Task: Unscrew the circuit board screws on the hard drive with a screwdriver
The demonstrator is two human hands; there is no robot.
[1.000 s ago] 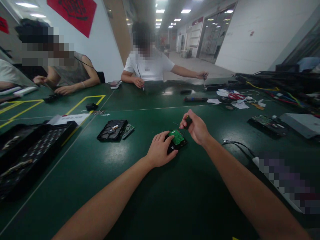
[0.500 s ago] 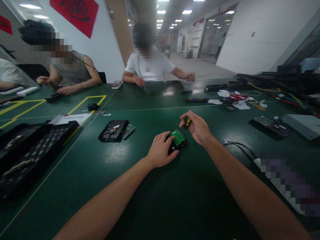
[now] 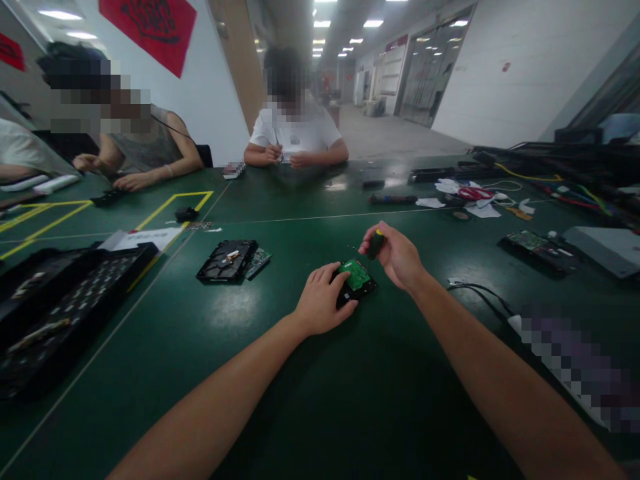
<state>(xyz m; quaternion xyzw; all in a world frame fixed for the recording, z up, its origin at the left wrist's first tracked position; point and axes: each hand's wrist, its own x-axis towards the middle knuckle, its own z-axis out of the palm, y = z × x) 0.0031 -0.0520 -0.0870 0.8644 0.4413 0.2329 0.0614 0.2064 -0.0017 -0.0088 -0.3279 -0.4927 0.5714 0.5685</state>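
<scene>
A black hard drive (image 3: 367, 288) with a green circuit board (image 3: 358, 273) facing up lies on the green table. My left hand (image 3: 323, 300) grips it from the left, fingers over the board and thumb along the near edge. In my right hand (image 3: 395, 257) is a screwdriver (image 3: 375, 245) with a dark, yellow-marked handle, its thin shaft pointing down at the drive's right part. Whether the tip touches a screw is too small to tell. A few tiny screws (image 3: 354, 247) lie just beyond the drive.
Left of my hands lie another drive casing (image 3: 227, 260), a loose circuit board (image 3: 259, 262) and a black parts tray (image 3: 75, 313). To the right are another drive (image 3: 537, 252), a grey box (image 3: 603, 250) and a black cable (image 3: 483, 291). Two people (image 3: 295, 137) sit across the table.
The screwdriver handle has turned in my right hand, its yellow marks now showing differently. My left hand and the drive stay put. The person opposite has drawn an outstretched arm in.
</scene>
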